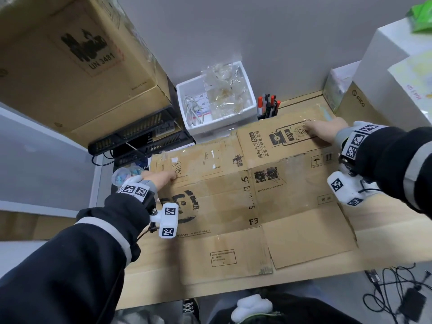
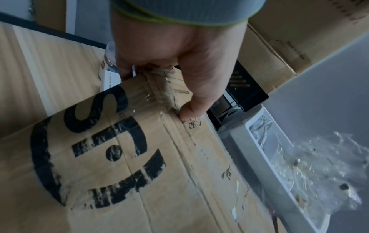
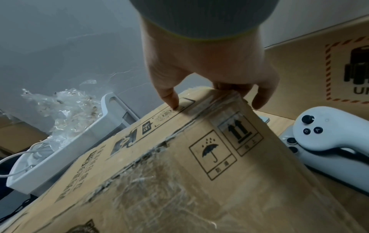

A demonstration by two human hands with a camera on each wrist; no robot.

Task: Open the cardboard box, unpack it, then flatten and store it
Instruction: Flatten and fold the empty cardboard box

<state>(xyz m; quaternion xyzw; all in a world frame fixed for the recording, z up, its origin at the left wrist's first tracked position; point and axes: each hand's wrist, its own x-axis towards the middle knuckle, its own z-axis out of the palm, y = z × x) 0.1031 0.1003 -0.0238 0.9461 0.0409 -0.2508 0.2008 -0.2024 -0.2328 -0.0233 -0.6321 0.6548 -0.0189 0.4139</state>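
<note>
The cardboard box (image 1: 233,195) is flattened into one printed brown sheet, spread over the wooden desk (image 1: 385,242). My left hand (image 1: 161,180) grips its left edge. In the left wrist view the left hand (image 2: 175,63) has the thumb on top beside the big black logo of the cardboard sheet (image 2: 139,157) and fingers curled under. My right hand (image 1: 325,130) holds the far right edge. In the right wrist view the right hand (image 3: 219,75) pinches the cardboard (image 3: 179,173), thumb on top, and that edge is raised off the desk.
A white tray (image 1: 249,90) with cables and a plastic bag stands behind the sheet, with a pen holder (image 1: 268,106) beside it. A big brown carton (image 1: 81,66) on a black rack (image 1: 140,132) is at left. White controllers (image 3: 329,134) lie under the right edge. Boxes stand at right.
</note>
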